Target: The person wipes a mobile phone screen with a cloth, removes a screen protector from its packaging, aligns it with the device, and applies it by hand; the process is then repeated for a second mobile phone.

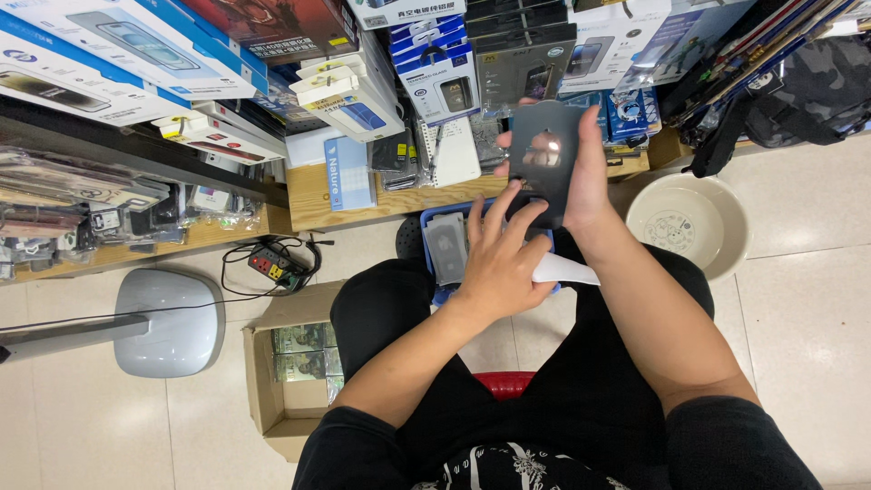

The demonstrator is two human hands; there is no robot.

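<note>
Two hands work one dark phone case (pixel 543 159): the right hand (pixel 588 177) clasps its edge, holding it upright facing the person, while the left hand (pixel 497 259), fingers loosely spread, touches its lower corner, above the blue tray (pixel 434 238).

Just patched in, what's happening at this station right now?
A seated person holds a dark flat phone-shaped piece up in the right hand, while the left hand touches its lower edge with the fingertips. A white strip sticks out beneath the left hand. A blue tray with a grey piece in it sits between the knees. On the floor are a cardboard box at the person's left and a cream basin at the right.
</note>
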